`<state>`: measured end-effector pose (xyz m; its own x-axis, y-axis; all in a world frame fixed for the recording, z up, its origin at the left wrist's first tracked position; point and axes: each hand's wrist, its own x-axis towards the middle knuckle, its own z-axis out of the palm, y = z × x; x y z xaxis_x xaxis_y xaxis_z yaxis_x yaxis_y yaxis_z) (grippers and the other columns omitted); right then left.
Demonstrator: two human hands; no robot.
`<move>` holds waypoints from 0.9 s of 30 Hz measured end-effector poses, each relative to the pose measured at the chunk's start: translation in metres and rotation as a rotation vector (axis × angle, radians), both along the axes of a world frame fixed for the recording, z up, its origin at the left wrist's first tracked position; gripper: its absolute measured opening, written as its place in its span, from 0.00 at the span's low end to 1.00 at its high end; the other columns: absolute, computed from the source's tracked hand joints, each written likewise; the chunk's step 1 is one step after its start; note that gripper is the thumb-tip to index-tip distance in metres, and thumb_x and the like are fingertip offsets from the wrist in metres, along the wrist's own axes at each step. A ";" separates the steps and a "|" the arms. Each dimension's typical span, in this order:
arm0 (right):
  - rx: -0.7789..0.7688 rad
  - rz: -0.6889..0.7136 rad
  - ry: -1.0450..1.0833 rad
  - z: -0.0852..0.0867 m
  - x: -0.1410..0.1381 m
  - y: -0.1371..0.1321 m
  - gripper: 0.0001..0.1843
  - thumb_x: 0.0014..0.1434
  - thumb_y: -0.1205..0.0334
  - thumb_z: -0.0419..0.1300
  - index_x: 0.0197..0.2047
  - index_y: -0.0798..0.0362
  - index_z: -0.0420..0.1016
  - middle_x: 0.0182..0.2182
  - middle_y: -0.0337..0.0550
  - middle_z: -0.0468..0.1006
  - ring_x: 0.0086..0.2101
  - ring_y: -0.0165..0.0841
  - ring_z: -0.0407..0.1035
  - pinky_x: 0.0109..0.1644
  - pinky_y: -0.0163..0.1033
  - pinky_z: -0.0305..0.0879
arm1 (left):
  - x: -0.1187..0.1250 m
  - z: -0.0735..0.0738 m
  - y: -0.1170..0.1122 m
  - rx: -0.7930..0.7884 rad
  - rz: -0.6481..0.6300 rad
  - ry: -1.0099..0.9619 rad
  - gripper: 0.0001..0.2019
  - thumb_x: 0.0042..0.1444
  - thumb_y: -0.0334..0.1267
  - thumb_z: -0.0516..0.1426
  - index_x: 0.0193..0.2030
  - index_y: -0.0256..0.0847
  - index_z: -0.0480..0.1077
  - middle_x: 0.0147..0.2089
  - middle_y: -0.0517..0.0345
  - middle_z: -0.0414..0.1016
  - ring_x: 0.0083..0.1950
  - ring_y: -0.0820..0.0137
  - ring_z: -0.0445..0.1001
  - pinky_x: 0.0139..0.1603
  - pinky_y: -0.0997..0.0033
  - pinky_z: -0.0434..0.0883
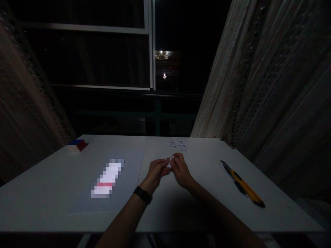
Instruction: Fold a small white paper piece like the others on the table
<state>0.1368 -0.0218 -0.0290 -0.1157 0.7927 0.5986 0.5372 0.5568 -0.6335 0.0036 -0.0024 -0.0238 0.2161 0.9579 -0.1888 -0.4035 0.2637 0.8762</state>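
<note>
My left hand and my right hand meet above the middle of a white table. Both are pinched on a small white piece of paper held between the fingertips. A black band sits on my left wrist. Just beyond the hands, several tiny white paper shapes lie scattered on the table top. The room is dim, so the folded piece's form is hard to make out.
A yellow and black utility knife lies to the right. A large pale sheet lies to the left, with a blurred patch on it. A red, blue and white block sits at the far left corner. Curtains hang either side of a dark window.
</note>
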 end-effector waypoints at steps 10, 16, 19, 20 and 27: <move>-0.049 -0.056 0.197 -0.010 -0.012 0.004 0.10 0.61 0.58 0.42 0.34 0.50 0.61 0.33 0.42 0.66 0.36 0.33 0.62 0.42 0.40 0.61 | 0.000 0.005 -0.003 -0.025 -0.017 -0.126 0.11 0.38 0.34 0.64 0.29 0.31 0.70 0.28 0.52 0.72 0.30 0.71 0.73 0.35 0.73 0.72; -0.155 -0.140 0.198 -0.008 -0.015 0.000 0.09 0.60 0.56 0.43 0.39 0.50 0.58 0.31 0.41 0.70 0.31 0.33 0.66 0.36 0.39 0.62 | 0.002 -0.002 -0.001 0.038 0.015 -0.076 0.10 0.38 0.34 0.65 0.26 0.30 0.70 0.29 0.51 0.72 0.31 0.73 0.72 0.37 0.73 0.72; -0.175 -0.147 0.195 -0.007 -0.016 -0.002 0.10 0.60 0.55 0.43 0.41 0.50 0.58 0.33 0.42 0.72 0.32 0.33 0.68 0.36 0.39 0.63 | 0.002 -0.002 0.000 0.014 0.045 -0.044 0.12 0.36 0.35 0.65 0.27 0.30 0.70 0.28 0.50 0.73 0.29 0.70 0.73 0.35 0.70 0.73; -0.186 -0.143 0.194 -0.007 -0.016 -0.003 0.10 0.60 0.55 0.43 0.41 0.50 0.58 0.33 0.42 0.72 0.32 0.33 0.68 0.35 0.39 0.63 | 0.002 -0.002 0.000 0.007 0.053 -0.028 0.13 0.35 0.36 0.65 0.27 0.30 0.70 0.27 0.50 0.73 0.28 0.70 0.73 0.33 0.69 0.73; -0.185 -0.133 0.197 -0.008 -0.017 -0.002 0.08 0.61 0.56 0.43 0.40 0.49 0.57 0.34 0.44 0.74 0.32 0.34 0.70 0.36 0.39 0.64 | 0.005 -0.002 0.000 0.040 0.092 0.020 0.15 0.33 0.40 0.66 0.25 0.30 0.70 0.25 0.51 0.73 0.27 0.70 0.73 0.31 0.72 0.72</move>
<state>0.1196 -0.0236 -0.0374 0.1005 0.8908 0.4431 0.4545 0.3550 -0.8170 0.0086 -0.0021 -0.0253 0.1235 0.9804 -0.1536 -0.4063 0.1912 0.8935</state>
